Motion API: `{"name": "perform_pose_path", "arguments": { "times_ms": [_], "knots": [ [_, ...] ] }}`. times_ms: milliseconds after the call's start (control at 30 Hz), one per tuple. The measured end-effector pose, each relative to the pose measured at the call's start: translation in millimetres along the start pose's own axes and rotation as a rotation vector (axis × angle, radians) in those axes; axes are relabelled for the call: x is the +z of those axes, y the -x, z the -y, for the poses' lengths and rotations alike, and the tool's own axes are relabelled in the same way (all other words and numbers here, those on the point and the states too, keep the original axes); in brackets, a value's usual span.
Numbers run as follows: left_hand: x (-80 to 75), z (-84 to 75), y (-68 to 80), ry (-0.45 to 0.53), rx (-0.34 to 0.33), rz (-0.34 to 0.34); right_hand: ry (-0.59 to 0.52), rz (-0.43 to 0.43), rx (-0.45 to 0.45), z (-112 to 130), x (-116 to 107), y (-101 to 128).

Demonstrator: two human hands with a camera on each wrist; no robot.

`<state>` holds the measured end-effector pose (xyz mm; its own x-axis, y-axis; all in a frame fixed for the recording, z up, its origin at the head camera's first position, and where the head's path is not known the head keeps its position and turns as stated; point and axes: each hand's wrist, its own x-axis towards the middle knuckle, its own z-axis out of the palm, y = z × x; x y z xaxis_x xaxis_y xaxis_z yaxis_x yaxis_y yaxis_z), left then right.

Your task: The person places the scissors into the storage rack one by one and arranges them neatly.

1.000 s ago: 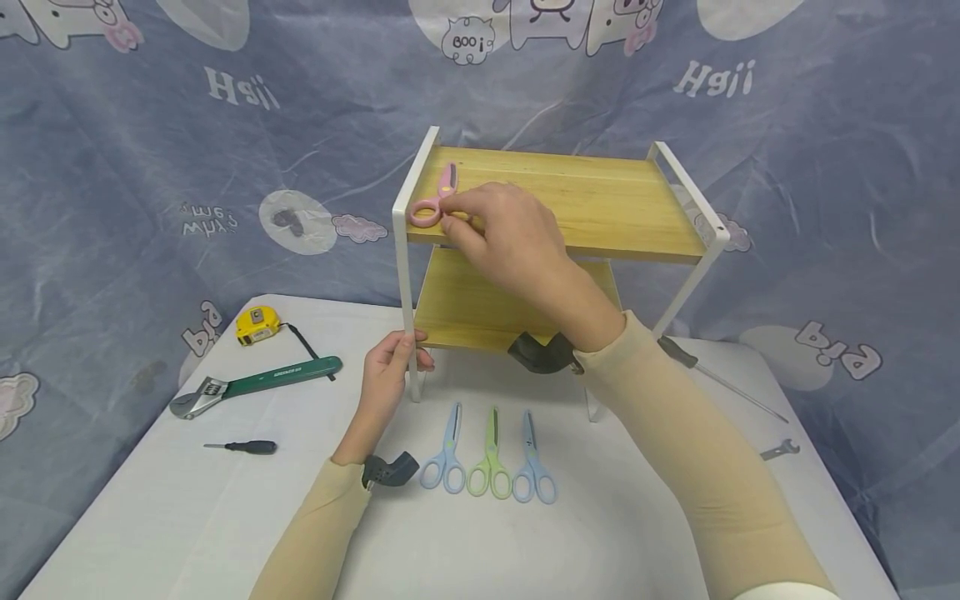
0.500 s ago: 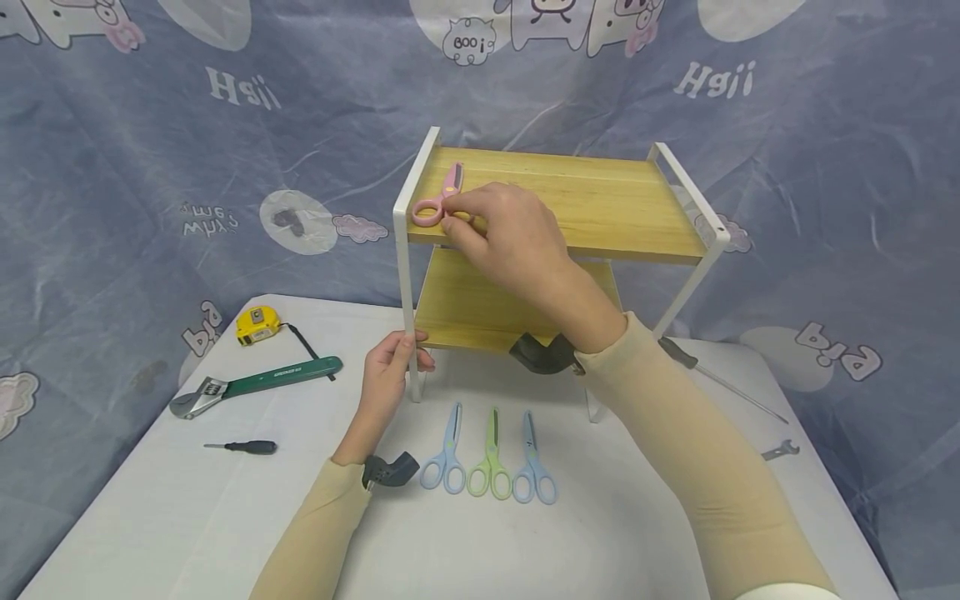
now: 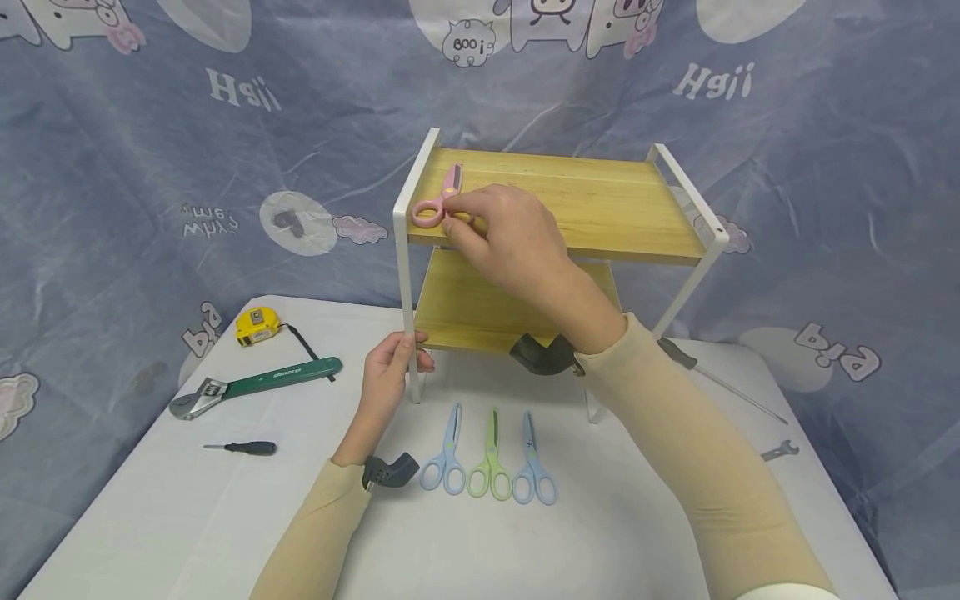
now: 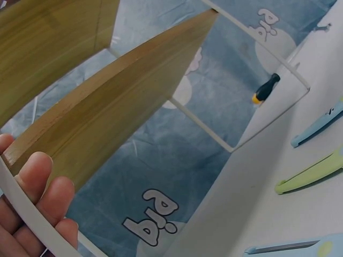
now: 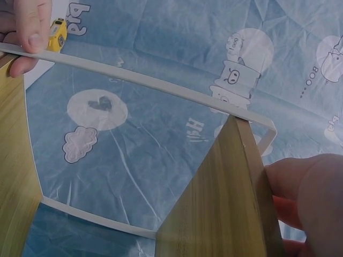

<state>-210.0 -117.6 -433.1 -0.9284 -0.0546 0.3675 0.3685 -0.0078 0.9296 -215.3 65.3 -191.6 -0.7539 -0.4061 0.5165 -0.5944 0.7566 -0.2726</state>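
Observation:
A pair of pink scissors (image 3: 429,213) lies at the left end of the top board of a two-tier shelf (image 3: 585,196), blades pointing to the back. My right hand (image 3: 513,237) pinches one of its handles between thumb and index finger, hiding that handle in part. Lower down, my left hand (image 3: 386,371) grips the shelf's white front left leg beside the lower board. In the left wrist view, the fingers (image 4: 53,195) curl round the white metal leg. The right wrist view shows my right hand (image 5: 313,198) at the board's edge; the scissors are hidden there.
Before the shelf lie blue scissors (image 3: 446,454), green scissors (image 3: 491,458) and a second blue pair (image 3: 532,462). Left are a tape measure (image 3: 257,325), an adjustable wrench (image 3: 262,382) and a small screwdriver (image 3: 251,447). A long screwdriver (image 3: 678,353) and a small spanner (image 3: 782,450) lie right.
The pink scissors have shifted slightly to the right on the top board, away from the left rail, then stayed still. Both hands keep practically the same place.

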Motion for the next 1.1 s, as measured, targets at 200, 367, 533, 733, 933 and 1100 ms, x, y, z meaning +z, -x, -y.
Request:
{"name": "perform_pose_path", "arguments": {
  "times_ms": [200, 367, 533, 733, 933, 1100],
  "knots": [
    [0.9, -1.5, 0.8, -0.008, 0.004, -0.002, -0.012, -0.02, -0.017, -1, 0, 0],
    [1.1, -1.1, 0.6, -0.012, 0.0, 0.001, -0.01, -0.024, -0.022, -1, 0, 0],
    [0.9, -0.8, 1.0, -0.026, 0.0, -0.004, -0.01, -0.017, -0.017, -2, 0, 0],
    [0.6, -1.4, 0.9, -0.026, 0.005, -0.002, -0.046, -0.081, -0.064, -4, 2, 3],
    [0.0, 0.1, 0.6, -0.021, 0.001, -0.001, -0.111, -0.18, -0.129, -5, 6, 16],
    [-0.2, 0.4, 0.7, -0.026, -0.001, -0.003, -0.18, -0.237, -0.222, -7, 9, 39]
  ]
}}
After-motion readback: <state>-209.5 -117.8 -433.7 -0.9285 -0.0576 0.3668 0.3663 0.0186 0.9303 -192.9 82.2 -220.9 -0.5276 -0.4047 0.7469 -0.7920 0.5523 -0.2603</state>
